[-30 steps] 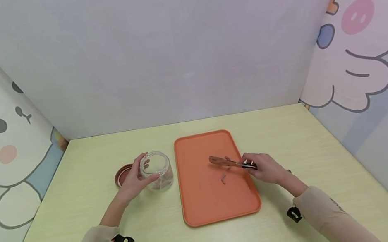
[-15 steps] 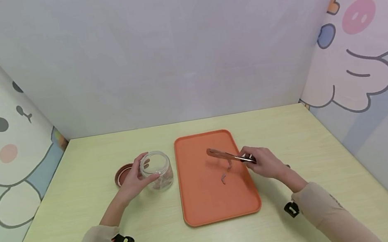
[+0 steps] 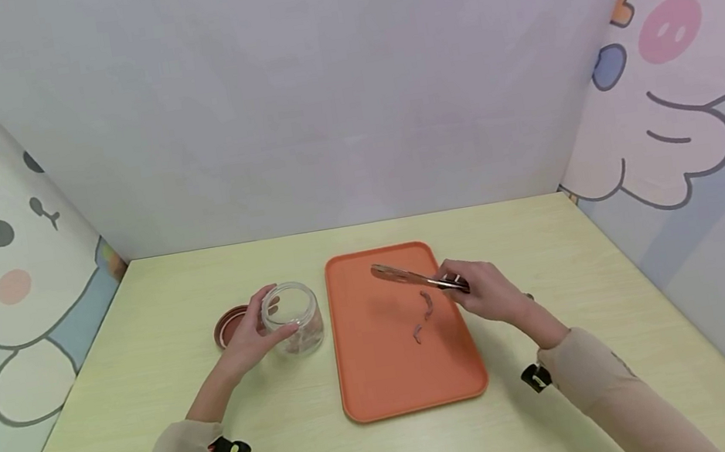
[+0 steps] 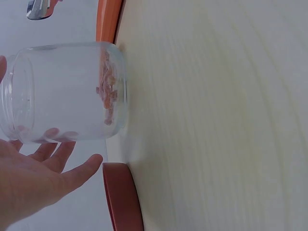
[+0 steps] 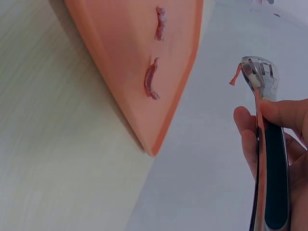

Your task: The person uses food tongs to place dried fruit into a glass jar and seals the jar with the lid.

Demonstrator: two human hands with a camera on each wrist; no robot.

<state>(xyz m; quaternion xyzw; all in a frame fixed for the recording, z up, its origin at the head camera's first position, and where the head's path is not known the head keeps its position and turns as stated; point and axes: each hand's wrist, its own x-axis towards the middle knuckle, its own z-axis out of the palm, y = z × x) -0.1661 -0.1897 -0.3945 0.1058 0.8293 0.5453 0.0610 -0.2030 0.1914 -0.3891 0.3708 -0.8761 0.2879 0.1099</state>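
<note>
Upright clear jar point(image 4: 67, 91), reddish pieces point(image 4: 109, 86) inside; metal tongs point(image 3: 408, 276) above orange tray point(image 3: 392, 378), strip point(image 5: 235, 75) in tips.

Lid point(image 3: 226, 329) left of jar point(image 3: 307, 336), jar left of tray point(image 3: 392, 378), pieces point(image 5: 149, 81) on tray, tongs point(image 3: 407, 276) above tray

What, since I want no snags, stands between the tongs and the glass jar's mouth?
Nothing visible. The right hand holds the tongs above the orange tray, whose rim lies lower. The glass jar is uncovered at the top; the left hand grips its side, and the lid lies beyond the jar.
</note>
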